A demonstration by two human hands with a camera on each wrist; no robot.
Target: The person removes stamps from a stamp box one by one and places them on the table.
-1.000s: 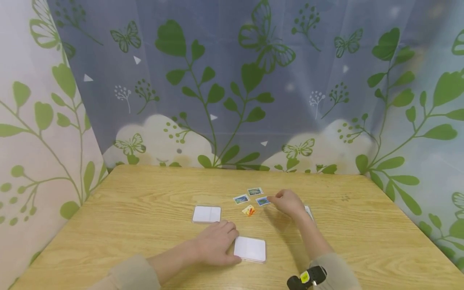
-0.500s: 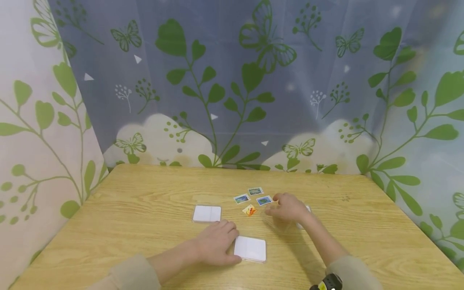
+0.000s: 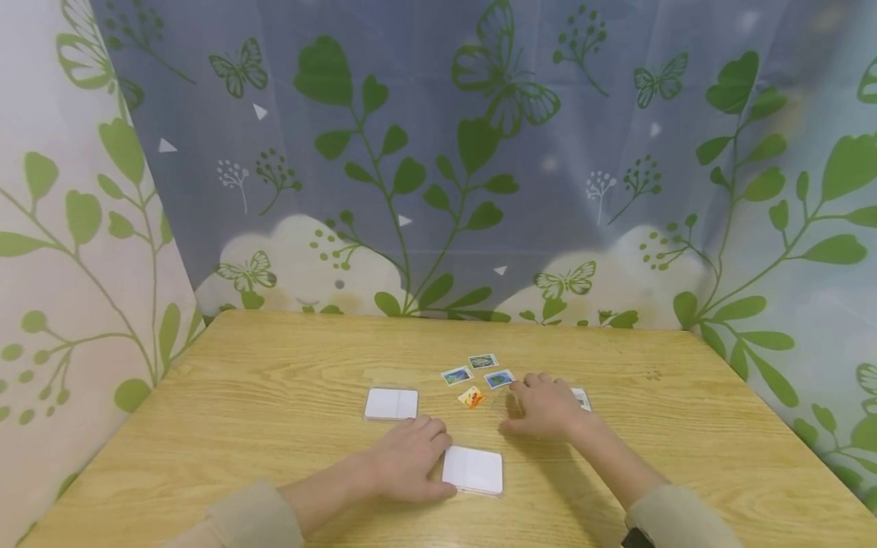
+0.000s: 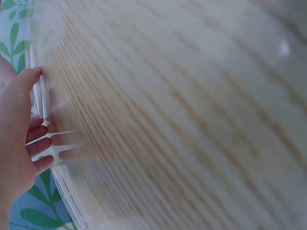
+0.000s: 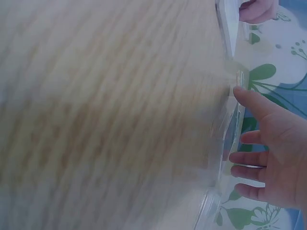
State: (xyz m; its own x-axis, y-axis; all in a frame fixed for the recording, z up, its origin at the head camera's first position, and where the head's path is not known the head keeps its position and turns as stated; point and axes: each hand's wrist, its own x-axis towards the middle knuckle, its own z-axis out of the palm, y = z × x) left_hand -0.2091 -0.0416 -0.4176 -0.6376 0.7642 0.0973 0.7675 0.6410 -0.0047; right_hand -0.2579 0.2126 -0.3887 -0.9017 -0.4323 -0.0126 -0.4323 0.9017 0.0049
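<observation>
My left hand [image 3: 409,460] rests on the table beside a white-topped rectangular stack in clear plastic [image 3: 473,470]. Its thumb lies at the stack's near left corner and its fingers are relaxed. Over the table to the right, my right hand [image 3: 543,407] is spread, thumb and fingertips at the edges of a thin clear plastic piece [image 5: 229,132], mostly hidden under it in the head view. Just beyond those fingers lies a blue stamp-like picture [image 3: 499,378]. Around it are another blue one [image 3: 457,375], a dark green one [image 3: 483,361] and a yellow-orange one [image 3: 471,397].
Another white-topped rectangle in clear plastic [image 3: 391,404] lies beyond my left fingertips. Part of a further white piece [image 3: 582,399] shows behind the right wrist. The wooden table [image 3: 288,365] ends at a patterned curtain [image 3: 425,190].
My right hand has let go of the nearer blue stamp-like picture and drawn back toward me, its fingers spreading over the clear plastic piece. The left hand has stayed in place.
</observation>
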